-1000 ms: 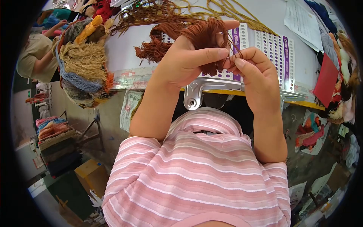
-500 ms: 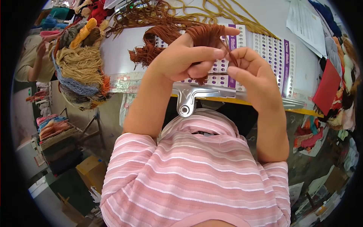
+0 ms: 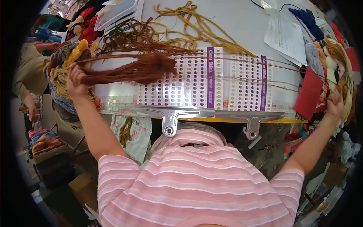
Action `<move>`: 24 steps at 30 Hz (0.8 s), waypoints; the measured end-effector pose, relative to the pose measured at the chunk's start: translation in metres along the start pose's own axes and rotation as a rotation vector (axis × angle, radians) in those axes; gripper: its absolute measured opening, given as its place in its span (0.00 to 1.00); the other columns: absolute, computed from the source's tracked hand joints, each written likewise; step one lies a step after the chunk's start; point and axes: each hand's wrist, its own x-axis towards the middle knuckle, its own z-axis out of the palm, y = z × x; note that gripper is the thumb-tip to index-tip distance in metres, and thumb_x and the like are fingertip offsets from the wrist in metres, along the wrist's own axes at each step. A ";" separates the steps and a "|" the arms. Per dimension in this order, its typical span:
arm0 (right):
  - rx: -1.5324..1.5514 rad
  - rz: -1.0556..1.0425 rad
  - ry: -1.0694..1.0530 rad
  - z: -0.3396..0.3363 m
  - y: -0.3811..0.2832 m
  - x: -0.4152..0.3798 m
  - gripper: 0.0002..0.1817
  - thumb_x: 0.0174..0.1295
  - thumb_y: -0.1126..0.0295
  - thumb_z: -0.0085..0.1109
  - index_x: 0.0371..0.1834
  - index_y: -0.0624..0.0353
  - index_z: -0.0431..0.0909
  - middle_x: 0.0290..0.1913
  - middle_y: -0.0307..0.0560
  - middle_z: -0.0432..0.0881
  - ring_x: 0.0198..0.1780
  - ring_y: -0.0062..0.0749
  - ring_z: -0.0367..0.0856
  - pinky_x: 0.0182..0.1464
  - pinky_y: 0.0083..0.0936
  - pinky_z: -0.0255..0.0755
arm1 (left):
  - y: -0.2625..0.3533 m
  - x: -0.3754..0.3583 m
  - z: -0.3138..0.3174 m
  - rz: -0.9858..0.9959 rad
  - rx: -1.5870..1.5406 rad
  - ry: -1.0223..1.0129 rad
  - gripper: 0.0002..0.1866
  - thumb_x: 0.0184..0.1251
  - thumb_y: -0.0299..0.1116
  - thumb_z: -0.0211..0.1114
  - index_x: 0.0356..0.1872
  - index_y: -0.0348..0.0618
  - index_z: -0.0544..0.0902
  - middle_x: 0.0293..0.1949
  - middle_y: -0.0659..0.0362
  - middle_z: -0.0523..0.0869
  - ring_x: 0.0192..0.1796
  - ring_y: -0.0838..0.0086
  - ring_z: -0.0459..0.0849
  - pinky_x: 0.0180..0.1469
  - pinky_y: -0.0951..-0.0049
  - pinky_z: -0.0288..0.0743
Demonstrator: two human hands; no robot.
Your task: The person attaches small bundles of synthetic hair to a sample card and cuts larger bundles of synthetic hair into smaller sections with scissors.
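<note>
Left hand (image 3: pixel 75 79) is fisted around the end of a rust-brown yarn bundle (image 3: pixel 140 70), fingers pressed tight on it. Right hand (image 3: pixel 334 104) is flung far out to the other side, pinching what looks like thin strands (image 3: pixel 272 73) drawn off that bundle; the fingertips are too small to confirm. The strands run taut between the hands, low over the perforated card (image 3: pixel 196 85) with purple strips.

Risks, as I read it: the bundle's loose end is frayed and fanned, so neighbouring threads could drag out with the strands and knot. Strands also pass close to the ochre yarn (image 3: pixel 196 28) and darker brown yarn (image 3: pixel 132 38) beyond the card; a snag there is plausible.

Bundle look: dense, matte, fuzzy, thick mid-length, tapering toward the left fist, hovering above the table (image 3: pixel 234 22) rather than resting on it.
</note>
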 end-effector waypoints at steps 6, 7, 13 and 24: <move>-0.336 -0.289 0.277 -0.064 -0.207 -0.013 0.13 0.69 0.71 0.43 0.53 0.65 0.71 0.22 0.32 0.57 0.17 0.15 0.52 0.19 0.14 0.49 | 0.068 0.041 -0.017 0.194 -0.022 0.035 0.13 0.73 0.30 0.48 0.49 0.30 0.71 0.13 0.68 0.59 0.10 0.84 0.54 0.15 0.82 0.49; -0.403 -0.318 0.284 -0.036 -0.194 -0.016 0.14 0.69 0.71 0.44 0.54 0.65 0.71 0.22 0.31 0.58 0.18 0.14 0.53 0.19 0.13 0.49 | 0.026 0.042 0.014 0.195 0.006 -0.036 0.16 0.72 0.31 0.50 0.53 0.30 0.70 0.13 0.69 0.58 0.10 0.85 0.54 0.15 0.83 0.50; -0.646 -0.098 0.123 0.181 0.136 -0.046 0.17 0.67 0.71 0.49 0.57 0.66 0.73 0.24 0.28 0.62 0.21 0.10 0.57 0.20 0.07 0.51 | -0.237 0.069 0.039 -0.432 0.289 -0.182 0.12 0.69 0.36 0.57 0.48 0.43 0.82 0.21 0.70 0.76 0.15 0.88 0.63 0.17 0.87 0.58; -1.345 0.008 -0.029 0.187 0.404 -0.034 0.09 0.49 0.64 0.62 0.29 0.56 0.86 0.20 0.38 0.82 0.23 0.23 0.79 0.30 0.22 0.72 | -0.417 0.101 0.001 -0.676 1.318 0.165 0.11 0.69 0.29 0.54 0.43 0.31 0.77 0.36 0.53 0.83 0.31 0.71 0.83 0.30 0.78 0.76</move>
